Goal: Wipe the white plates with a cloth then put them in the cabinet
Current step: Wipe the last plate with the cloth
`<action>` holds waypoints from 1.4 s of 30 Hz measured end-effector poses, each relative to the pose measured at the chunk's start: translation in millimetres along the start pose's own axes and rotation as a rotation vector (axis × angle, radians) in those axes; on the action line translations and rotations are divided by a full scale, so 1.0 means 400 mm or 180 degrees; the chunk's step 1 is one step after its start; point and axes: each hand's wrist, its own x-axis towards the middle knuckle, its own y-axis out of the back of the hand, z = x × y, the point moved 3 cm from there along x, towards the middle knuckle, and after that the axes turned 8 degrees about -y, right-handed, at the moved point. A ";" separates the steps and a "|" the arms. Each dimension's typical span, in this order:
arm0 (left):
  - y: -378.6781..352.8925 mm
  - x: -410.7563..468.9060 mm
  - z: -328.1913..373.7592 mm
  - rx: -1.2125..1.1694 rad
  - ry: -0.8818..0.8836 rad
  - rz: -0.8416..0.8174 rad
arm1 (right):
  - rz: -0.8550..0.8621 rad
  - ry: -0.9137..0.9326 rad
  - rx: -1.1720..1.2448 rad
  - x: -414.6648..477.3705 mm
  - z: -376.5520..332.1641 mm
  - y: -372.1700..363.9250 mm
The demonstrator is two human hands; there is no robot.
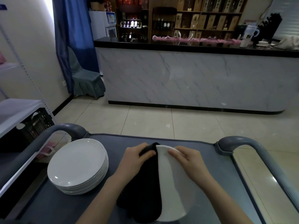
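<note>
Now your right hand pinches the far rim of the one round white ceramic plate, above the grey cart tray; your left hand clutches the single black cloth, which hides the plate's left half. Leftward sits one stack, roughly seven white plates.

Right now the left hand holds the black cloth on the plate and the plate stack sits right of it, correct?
No: the head view shows the plate stack left of the held plate; the left hand does hold the black cloth on it.
</note>
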 end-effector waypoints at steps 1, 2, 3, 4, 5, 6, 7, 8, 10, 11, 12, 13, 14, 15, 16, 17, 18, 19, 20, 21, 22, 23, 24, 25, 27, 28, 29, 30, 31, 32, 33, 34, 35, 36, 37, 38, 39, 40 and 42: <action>0.009 -0.003 -0.007 0.0010 0.0111 0.0313 | 0.0276 -0.0119 0.0252 -0.005 0.007 0.003; 0.017 -0.009 -0.015 0.0024 0.0252 0.0636 | 0.0559 -0.0312 0.0574 -0.013 0.017 0.004; 0.021 -0.018 -0.022 0.0002 0.0443 0.0922 | 0.0808 -0.0551 0.0920 -0.022 0.027 0.000; 0.019 -0.031 -0.029 -0.0081 0.0684 0.1123 | 0.0984 -0.0799 0.1219 -0.032 0.038 -0.010; 0.013 -0.045 -0.037 -0.0202 0.0921 0.1227 | 0.1079 -0.1016 0.1421 -0.042 0.051 -0.021; 0.005 -0.059 -0.044 -0.0324 0.1091 0.1251 | 0.1104 -0.1175 0.1511 -0.051 0.064 -0.030; -0.002 -0.073 -0.048 -0.0417 0.1171 0.1225 | 0.1055 -0.1262 0.1500 -0.058 0.074 -0.033; -0.005 -0.082 -0.048 -0.0460 0.1169 0.1177 | 0.0936 -0.1263 0.1415 -0.062 0.077 -0.031; 0.001 -0.084 -0.043 -0.0421 0.1013 0.1082 | 0.0566 -0.1024 0.1084 -0.055 0.072 -0.010; 0.007 -0.077 -0.040 -0.0384 0.0878 0.0995 | 0.0338 -0.0828 0.0860 -0.044 0.064 0.006; 0.010 -0.067 -0.032 -0.0343 0.0711 0.0819 | 0.0079 -0.0660 0.0617 -0.030 0.051 0.018; 0.009 -0.055 -0.020 -0.0294 0.0537 0.0560 | -0.0218 -0.0528 0.0354 -0.016 0.035 0.023; 0.002 -0.045 -0.007 -0.0236 0.0385 0.0279 | -0.0518 -0.0416 0.0065 -0.005 0.019 0.017; -0.006 -0.036 0.005 -0.0184 0.0266 0.0052 | -0.0742 -0.0307 -0.0204 0.003 0.007 0.005; -0.012 -0.030 0.013 -0.0155 0.0192 -0.0067 | -0.0832 -0.0213 -0.0362 0.009 -0.001 -0.005; -0.013 -0.025 0.016 -0.0158 0.0176 -0.0078 | -0.0797 -0.0143 -0.0391 0.012 -0.005 -0.010; -0.010 -0.023 0.015 -0.0187 0.0211 -0.0031 | -0.0680 -0.0086 -0.0353 0.013 -0.005 -0.010; -0.006 -0.023 0.011 -0.0217 0.0271 0.0058 | -0.0514 -0.0063 -0.0279 0.012 -0.003 -0.004; 0.000 -0.026 0.005 -0.0224 0.0343 0.0217 | -0.0284 -0.0107 -0.0143 0.009 0.004 0.004; 0.005 -0.031 -0.005 -0.0223 0.0436 0.0455 | 0.0020 -0.0256 0.0142 0.006 0.015 0.012; 0.008 -0.040 -0.014 -0.0261 0.0577 0.0751 | 0.0361 -0.0523 0.0603 -0.001 0.027 0.017; 0.005 -0.053 -0.019 -0.0363 0.0754 0.1063 | 0.0692 -0.0806 0.1151 -0.008 0.037 0.016; -0.004 -0.069 -0.020 -0.0483 0.0926 0.1341 | 0.0948 -0.1053 0.1595 -0.016 0.045 0.011; -0.016 -0.083 -0.019 -0.0556 0.1067 0.1546 | 0.1095 -0.1199 0.1827 -0.024 0.051 0.002; -0.027 -0.100 -0.025 -0.0586 0.1165 0.1639 | 0.1088 -0.1218 0.1740 -0.037 0.059 -0.013; -0.024 -0.100 -0.030 -0.0600 0.1119 0.1529 | 0.1009 -0.1137 0.1596 -0.039 0.061 -0.013; -0.017 -0.097 -0.034 -0.0621 0.1045 0.1360 | 0.0924 -0.1055 0.1464 -0.038 0.061 -0.004; -0.010 -0.092 -0.035 -0.0627 0.0949 0.1178 | 0.0825 -0.0978 0.1351 -0.034 0.061 0.008; -0.002 -0.085 -0.034 -0.0621 0.0842 0.1024 | 0.0720 -0.0889 0.1220 -0.028 0.060 0.021; 0.005 -0.075 -0.030 -0.0605 0.0725 0.0888 | 0.0578 -0.0780 0.1037 -0.019 0.055 0.032; 0.011 -0.062 -0.024 -0.0554 0.0597 0.0729 | 0.0376 -0.0649 0.0799 -0.011 0.047 0.036; 0.014 -0.047 -0.016 -0.0462 0.0461 0.0516 | 0.0131 -0.0494 0.0527 -0.006 0.034 0.031; 0.013 -0.033 -0.007 -0.0340 0.0336 0.0267 | -0.0104 -0.0339 0.0258 -0.003 0.022 0.021; 0.008 -0.020 0.000 -0.0229 0.0240 0.0025 | -0.0274 -0.0214 0.0056 -0.002 0.012 0.009; 0.003 -0.010 0.004 -0.0155 0.0193 -0.0143 | -0.0354 -0.0149 -0.0040 0.000 0.006 0.001; 0.001 -0.004 0.007 -0.0139 0.0192 -0.0179 | -0.0342 -0.0132 -0.0039 0.003 0.003 -0.001; 0.003 -0.002 0.006 -0.0142 0.0230 -0.0083 | -0.0249 -0.0137 0.0014 0.006 0.001 0.001; 0.010 -0.002 0.006 -0.0120 0.0268 0.0121 | -0.0095 -0.0155 0.0103 0.006 0.000 0.004; 0.026 -0.014 -0.002 -0.0036 0.0374 0.0715 | 0.0367 -0.0290 0.0473 -0.003 0.006 0.007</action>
